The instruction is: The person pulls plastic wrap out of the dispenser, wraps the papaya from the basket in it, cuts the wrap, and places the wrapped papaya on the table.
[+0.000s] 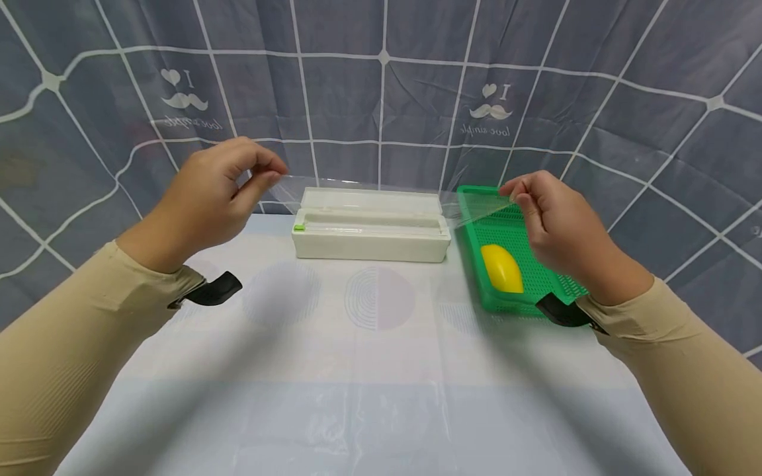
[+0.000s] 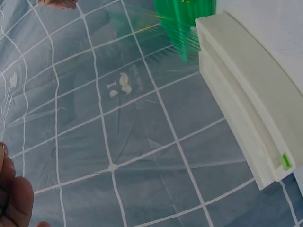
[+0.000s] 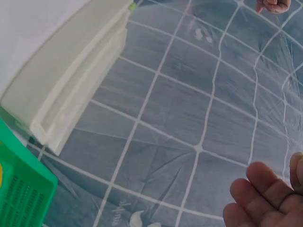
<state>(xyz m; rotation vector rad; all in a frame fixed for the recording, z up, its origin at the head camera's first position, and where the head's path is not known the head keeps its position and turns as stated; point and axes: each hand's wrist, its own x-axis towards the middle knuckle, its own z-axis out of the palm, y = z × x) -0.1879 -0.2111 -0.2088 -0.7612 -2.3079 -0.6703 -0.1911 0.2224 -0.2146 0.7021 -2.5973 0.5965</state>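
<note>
A sheet of clear plastic wrap (image 1: 369,184) is stretched between both hands, above and behind a white wrap dispenser box (image 1: 372,244). My left hand (image 1: 214,198) pinches one end of it between thumb and fingertips, left of the box. On the other side, my right hand (image 1: 562,225) pinches the opposite end over the green basket. The box's lid (image 1: 372,199) is raised at the back, and a small green slider (image 1: 299,227) sits at its left end. In the right wrist view the right hand (image 3: 265,196) shows several curled fingers.
A green perforated basket (image 1: 489,301) stands to the right of the box with a yellow object (image 1: 502,268), smooth and rounded, inside. A pale patterned cloth (image 1: 357,357) covers the table. Behind hangs a grey gridded curtain (image 1: 339,99).
</note>
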